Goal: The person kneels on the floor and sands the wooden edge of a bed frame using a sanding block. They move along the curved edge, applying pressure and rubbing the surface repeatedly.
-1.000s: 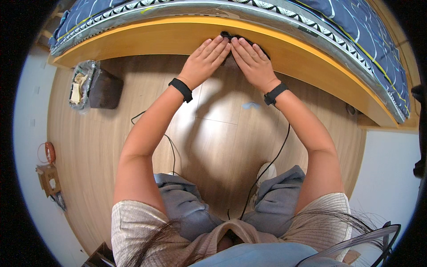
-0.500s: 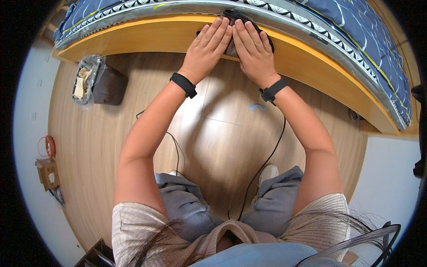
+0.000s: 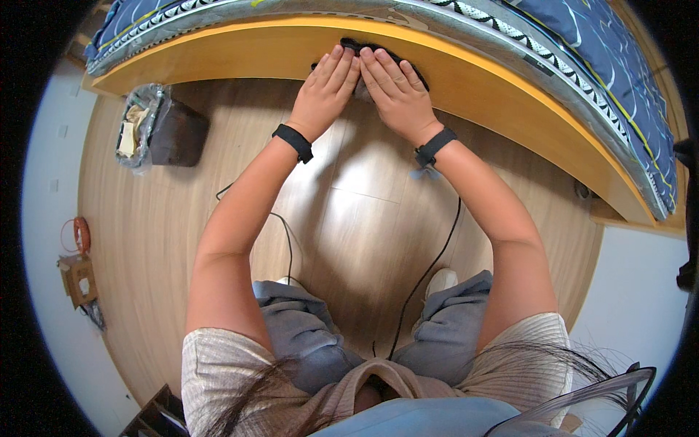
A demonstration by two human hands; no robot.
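Observation:
My left hand (image 3: 322, 98) and my right hand (image 3: 400, 93) lie flat side by side, fingers stretched out and fingertips nearly meeting. Beneath them is a dark, black-edged cloth (image 3: 354, 45), which both palms press against the yellow wooden side board (image 3: 240, 49) of a bed. Most of the cloth is hidden by the hands; its black edge shows above the fingertips and beside my right fingers. Each wrist wears a black strap.
Above the board, a mattress with patterned blue bedding (image 3: 553, 33) runs along the bed. A lined waste bin (image 3: 178, 132) stands left on the wood floor. A black cable (image 3: 437, 260) passes near my right foot. A small cardboard box (image 3: 78, 280) sits at far left.
Both hands have slid down and slightly left over the board, taking the cloth along. Its top edge has dropped from the mattress edge onto the face of the board.

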